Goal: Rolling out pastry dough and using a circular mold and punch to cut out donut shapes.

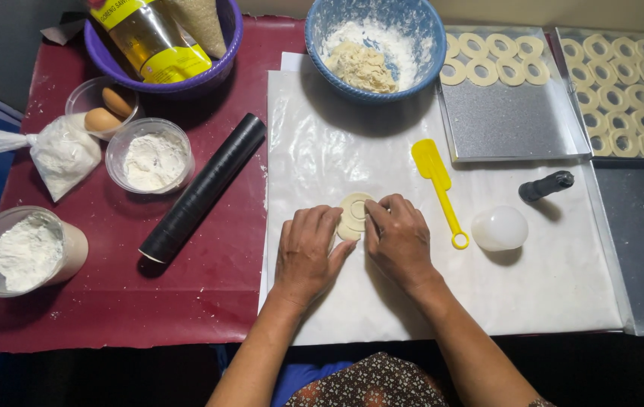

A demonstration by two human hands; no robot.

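A small flat round of pale dough [353,213] with a ring pressed into it lies on the white sheet [533,286] in the middle of the table. My left hand [308,252] rests beside it, fingertips touching its left edge. My right hand [397,237] covers its right edge, fingers curled onto the dough. Both hands press on the piece from either side; it stays flat on the sheet.
A yellow spatula [437,185], a white round cap [500,227] and a black cutter [546,185] lie right of my hands. Two metal trays [514,124] [642,162] hold dough rings. A blue bowl [420,19] of dough and flour stands behind; a black roller [203,188], flour containers and eggs stand left.
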